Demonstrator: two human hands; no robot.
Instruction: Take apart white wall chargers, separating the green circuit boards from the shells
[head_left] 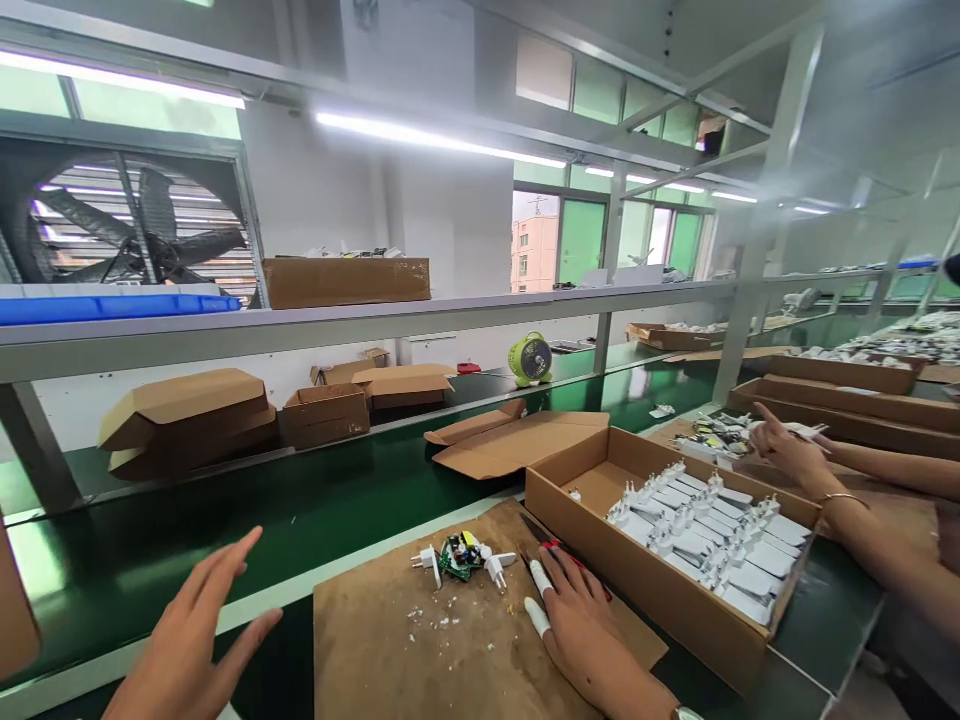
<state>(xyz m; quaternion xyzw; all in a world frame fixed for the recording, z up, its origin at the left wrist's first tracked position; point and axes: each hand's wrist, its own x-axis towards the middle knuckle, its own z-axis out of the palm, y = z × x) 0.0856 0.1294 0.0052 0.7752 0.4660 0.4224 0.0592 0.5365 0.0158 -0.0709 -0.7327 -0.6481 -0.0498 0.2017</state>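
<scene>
My left hand hovers over the conveyor's near edge at the lower left, thumb and fingers apart, holding nothing. My right hand lies flat on the brown cardboard sheet, fingers stretched, with white covers on two digits. Under its fingertips a red-handled tool with a dark, pointed end shows in part; its kind is hidden. Left of that hand sit a small green circuit board with a yellow part, a white plug piece and another white plug piece. White crumbs are scattered in front of them.
An open carton at right holds rows of white plug adapters. Beyond it a co-worker's hand is above more parts. A flattened box lies on the green belt, near a green fan. A shelf crosses above.
</scene>
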